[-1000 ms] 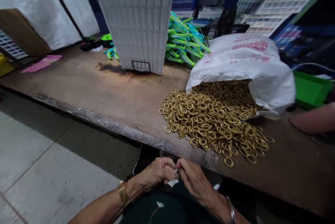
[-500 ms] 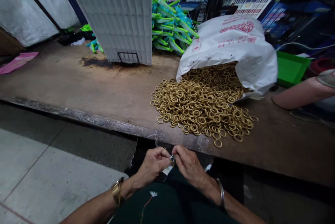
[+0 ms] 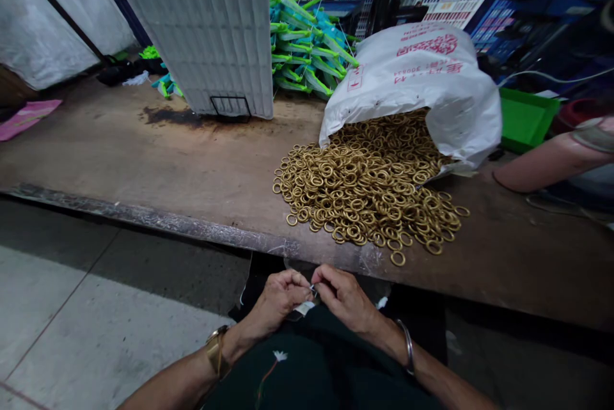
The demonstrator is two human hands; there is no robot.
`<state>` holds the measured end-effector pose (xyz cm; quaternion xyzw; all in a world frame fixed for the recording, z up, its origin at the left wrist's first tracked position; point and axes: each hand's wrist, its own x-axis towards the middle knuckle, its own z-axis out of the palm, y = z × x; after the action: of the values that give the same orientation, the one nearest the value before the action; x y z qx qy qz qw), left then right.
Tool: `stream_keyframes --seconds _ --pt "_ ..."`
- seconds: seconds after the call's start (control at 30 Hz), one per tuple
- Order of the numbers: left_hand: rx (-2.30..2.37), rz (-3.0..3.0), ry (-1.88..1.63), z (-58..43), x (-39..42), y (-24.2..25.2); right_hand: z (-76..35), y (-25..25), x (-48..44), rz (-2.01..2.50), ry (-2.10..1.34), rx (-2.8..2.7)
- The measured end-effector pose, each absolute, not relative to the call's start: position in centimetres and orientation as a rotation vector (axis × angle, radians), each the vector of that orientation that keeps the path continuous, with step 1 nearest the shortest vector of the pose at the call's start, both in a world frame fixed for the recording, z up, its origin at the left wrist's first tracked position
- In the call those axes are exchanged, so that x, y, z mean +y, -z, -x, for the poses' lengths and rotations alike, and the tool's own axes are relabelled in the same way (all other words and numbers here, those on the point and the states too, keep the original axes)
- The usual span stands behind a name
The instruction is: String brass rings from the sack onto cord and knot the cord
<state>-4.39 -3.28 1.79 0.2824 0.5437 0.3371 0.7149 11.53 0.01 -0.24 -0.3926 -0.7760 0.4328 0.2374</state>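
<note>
Over my lap, just in front of the table edge, both hands are close together. My left hand (image 3: 282,298) is closed in a pinch, fingertips and thumb pressed together. Facing it, my right hand (image 3: 344,298) is pinched too. A small pale, shiny piece (image 3: 313,289) shows between the fingertips; its kind is too small to tell. Just below lies a whitish scrap (image 3: 304,308), partly hidden by my left hand. Beyond the hands, a heap of gold-coloured rings (image 3: 359,196) spreads over the table (image 3: 144,167).
The rings spill from a white sack (image 3: 412,74) with red print. Left of it stand bundled green and blue pieces (image 3: 307,45) and a tall grey ribbed panel (image 3: 206,26). A green tray (image 3: 527,117) and a pink cylinder (image 3: 551,164) are at the right.
The view has shifted slightly, so the table things appear a little further left. Both hands stay pinched together, with the fingertips slightly closer around the small piece.
</note>
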Motion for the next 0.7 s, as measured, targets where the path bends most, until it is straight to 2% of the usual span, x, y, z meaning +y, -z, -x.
stream_keyframes --seconds 0.17,0.27,0.7 --pt "1.193 -0.575 -0.762 4.5 -3.5 -1.1 -12.1 0.2 0.0 1.104 -1.52 -1.966" --pt "1.182 -0.538 -0.787 4.4 -3.6 -1.0 -12.4 -0.5 -0.2 1.079 -1.599 -1.951" --pt "1.111 -0.727 -0.608 4.4 -2.9 -2.4 -12.1 -1.5 0.1 1.031 -1.242 -2.21"
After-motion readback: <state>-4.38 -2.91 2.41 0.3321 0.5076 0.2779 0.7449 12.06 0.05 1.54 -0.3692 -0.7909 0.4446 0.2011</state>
